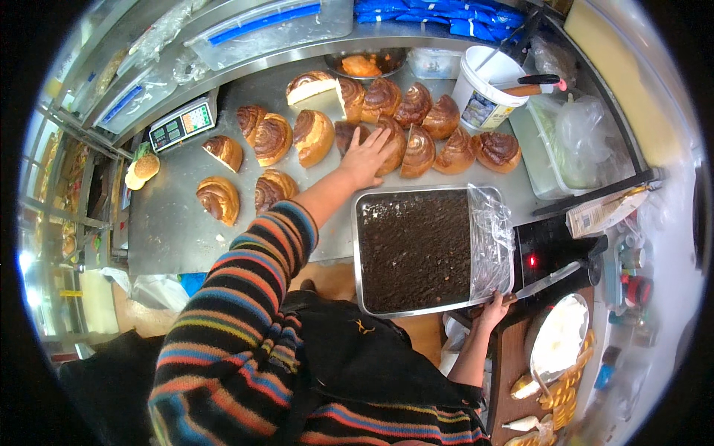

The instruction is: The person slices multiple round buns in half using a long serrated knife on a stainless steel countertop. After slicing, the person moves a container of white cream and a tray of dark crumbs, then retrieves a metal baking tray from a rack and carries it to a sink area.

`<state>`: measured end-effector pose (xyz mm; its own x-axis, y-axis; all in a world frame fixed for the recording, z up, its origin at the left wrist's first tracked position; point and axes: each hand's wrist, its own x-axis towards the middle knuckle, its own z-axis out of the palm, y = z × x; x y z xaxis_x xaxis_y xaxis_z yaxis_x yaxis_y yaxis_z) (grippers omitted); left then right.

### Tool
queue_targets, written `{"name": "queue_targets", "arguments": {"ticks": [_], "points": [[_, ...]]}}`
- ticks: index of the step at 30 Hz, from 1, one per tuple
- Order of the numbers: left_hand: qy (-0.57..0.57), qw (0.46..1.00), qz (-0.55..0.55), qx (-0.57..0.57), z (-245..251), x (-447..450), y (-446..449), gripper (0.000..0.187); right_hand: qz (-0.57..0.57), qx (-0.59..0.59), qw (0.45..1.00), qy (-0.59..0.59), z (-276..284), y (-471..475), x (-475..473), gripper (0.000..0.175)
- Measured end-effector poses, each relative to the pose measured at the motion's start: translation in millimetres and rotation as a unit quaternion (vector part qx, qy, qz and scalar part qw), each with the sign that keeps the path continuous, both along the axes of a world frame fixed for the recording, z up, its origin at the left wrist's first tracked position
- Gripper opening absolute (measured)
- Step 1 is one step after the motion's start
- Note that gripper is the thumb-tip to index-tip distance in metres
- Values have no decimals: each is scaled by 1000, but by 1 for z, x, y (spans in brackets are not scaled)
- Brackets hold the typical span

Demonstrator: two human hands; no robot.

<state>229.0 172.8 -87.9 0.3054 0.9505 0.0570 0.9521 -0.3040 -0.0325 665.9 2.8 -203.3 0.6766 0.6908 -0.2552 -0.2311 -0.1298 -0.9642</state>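
Note:
My left hand [365, 159] reaches forward over the steel worktop, fingers spread, its fingertips touching a brown swirl-topped bread piece [393, 146]. Another dark piece [350, 135] lies just beyond my knuckles, partly covered. My right hand [492, 313] is closed around the wooden handle of a knife [549, 279], whose blade points away to the right. That hand is at the near right corner of a metal tray [357, 251]; whether it also grips the rim is unclear. Dark crumbs [415, 251] fill the tray, and plastic wrap [491, 245] covers its right end.
Several cut bread pieces [271, 139] spread across the worktop [167, 223]. A digital scale [183, 125] stands back left. At right are a white bucket [474, 72] holding utensils, a plastic bin [535, 150], and a bowl of white cream [560, 334]. A steel shelf edge [279, 56] overhangs the back.

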Motion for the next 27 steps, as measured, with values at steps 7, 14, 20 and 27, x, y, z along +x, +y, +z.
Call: {"name": "queue_targets", "arguments": {"ticks": [7, 14, 20, 27], "points": [[-251, 955, 77, 139, -3, -41, 53, 41, 47, -6, 998, 30, 5, 6, -17, 15], [-30, 984, 122, 127, 1, -155, 175, 34, -6, -25, 999, -34, 25, 10, -33, 26], [0, 998, 52, -27, -21, -218, 238, 20, -66, -80, 995, 12, 24, 5, -38, 35], [-74, 978, 135, -138, -16, -237, 258, 33, -58, -112, 992, -26, 11, 0, -25, 57]]}}
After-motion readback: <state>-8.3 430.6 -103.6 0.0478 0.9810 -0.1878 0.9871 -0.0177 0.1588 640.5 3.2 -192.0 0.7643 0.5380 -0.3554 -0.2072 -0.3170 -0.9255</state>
